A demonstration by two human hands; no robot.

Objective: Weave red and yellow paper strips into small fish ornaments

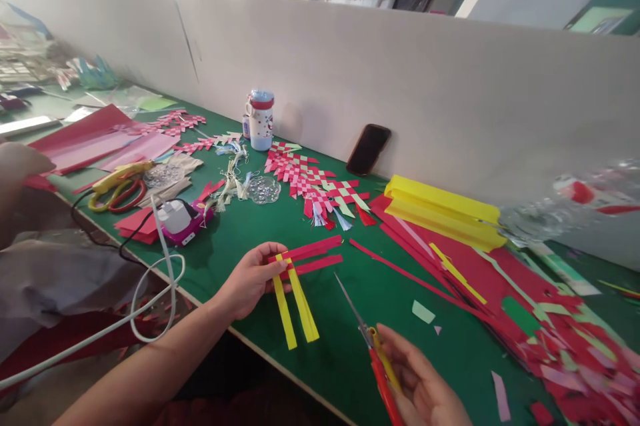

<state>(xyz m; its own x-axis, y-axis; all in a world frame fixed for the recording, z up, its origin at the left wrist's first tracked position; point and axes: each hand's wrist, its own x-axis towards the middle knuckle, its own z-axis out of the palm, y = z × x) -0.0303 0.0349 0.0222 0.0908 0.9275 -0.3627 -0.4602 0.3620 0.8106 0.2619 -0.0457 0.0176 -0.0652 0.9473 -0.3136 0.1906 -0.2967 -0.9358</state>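
My left hand [255,279] pinches a small weave of paper strips where they cross. Red strips [317,265] stick out of it to the right, and yellow strips [303,306] hang down toward the table's front edge. In my right hand [420,379] is a pair of scissors [373,353] with one red and one yellow handle. Their blades look closed and point up and left, apart from the strips. A loose long red strip [400,271] lies on the green table just beyond the blade tips.
Finished woven pieces [315,179] lie near the white partition [400,86], beside a lidded cup [261,121] and a leaning phone [369,149]. Yellow folded paper [445,209] and red scraps [585,359] cover the right. A white cable [175,279] loops at left, near another person's arm [23,169].
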